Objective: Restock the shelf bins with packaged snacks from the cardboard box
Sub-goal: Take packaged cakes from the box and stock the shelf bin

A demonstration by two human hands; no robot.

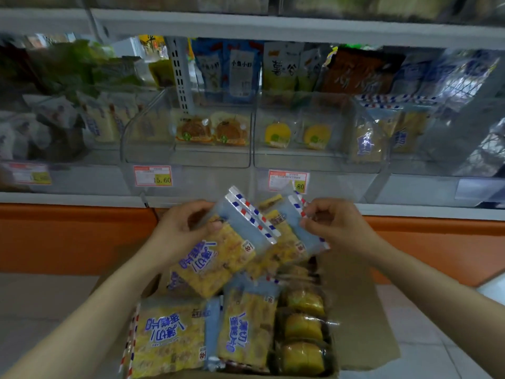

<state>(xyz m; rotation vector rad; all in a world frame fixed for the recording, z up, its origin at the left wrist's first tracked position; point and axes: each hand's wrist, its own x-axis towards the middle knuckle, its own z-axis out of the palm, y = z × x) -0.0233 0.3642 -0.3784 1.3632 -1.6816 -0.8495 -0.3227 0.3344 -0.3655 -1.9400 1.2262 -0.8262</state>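
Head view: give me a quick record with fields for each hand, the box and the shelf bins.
left hand: holds cake-slice packets above the box
right hand: pinches the striped edge of a second packet
cardboard box: more slice packets, round yellow cakes on the right
shelf bins: clear, partly stocked

Your view is dim and flat, with soft blur over the upper shelf (273, 26) and the edges. Wide-angle distortion bows it, and the bins (185, 157) reflect hazily.
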